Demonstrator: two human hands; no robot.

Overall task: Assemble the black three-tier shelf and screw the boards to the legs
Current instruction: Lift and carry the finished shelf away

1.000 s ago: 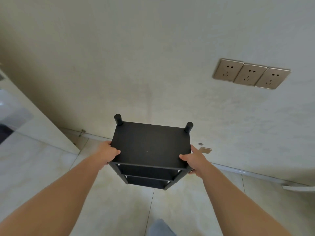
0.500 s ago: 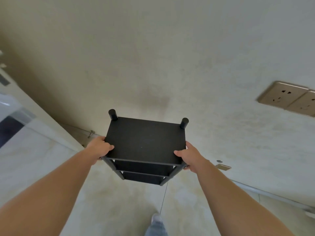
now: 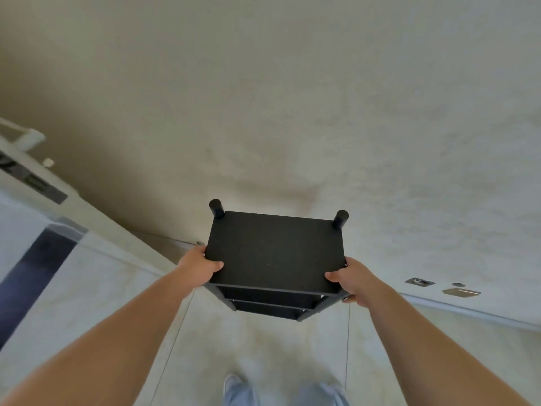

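At the near corners of the top board point(image 3: 275, 253), my fingers are wrapped over the edges: left hand point(image 3: 197, 266) thumb lies on the board face at 9 o'clock, remaining fingers curl under the side; right hand point(image 3: 349, 281) thumb on the face at 3 o'clock, fingers hooked round the front leg below. Both grips closed on the shelf point(image 3: 273, 276), nothing else held. Shelf looks fully built: three tiers visible stacked under each other, two rear leg caps point(image 3: 217, 207) poking up at 11 and 1 o'clock. It sits upright, close to the wall point(image 3: 292, 98) at 12 o'clock; can't tell whether its feet touch the tile floor point(image 3: 263, 347) or hang just off it. Judging this as final placement. To do it well: keep the board level, lower both sides together so all four feet land at once, then square the back edge parallel to the wall without scraping. Check for wobble before letting go; a rocking leg means a loose screw. My shoes point(image 3: 231, 386) are at 6 o'clock, clear of the feet. White cabinet point(image 3: 44, 200) at 9 o'clock, well apart.
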